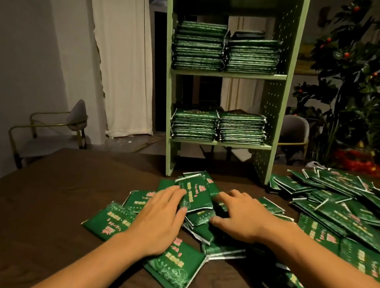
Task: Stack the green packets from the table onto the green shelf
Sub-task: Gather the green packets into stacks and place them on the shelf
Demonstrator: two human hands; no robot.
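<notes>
Green packets (197, 195) heaped lower centre of frame on brown table (27, 205). Left hand (160, 220) and right hand (238, 216) flank top packet, fingers loosely spread, tips touching its edges. Green shelf (226, 75) upper centre, stacks inside.

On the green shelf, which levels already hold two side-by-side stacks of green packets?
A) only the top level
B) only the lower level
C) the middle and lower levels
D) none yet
C: on the green shelf, paired stacks sit on the middle level and the lower level.
</notes>
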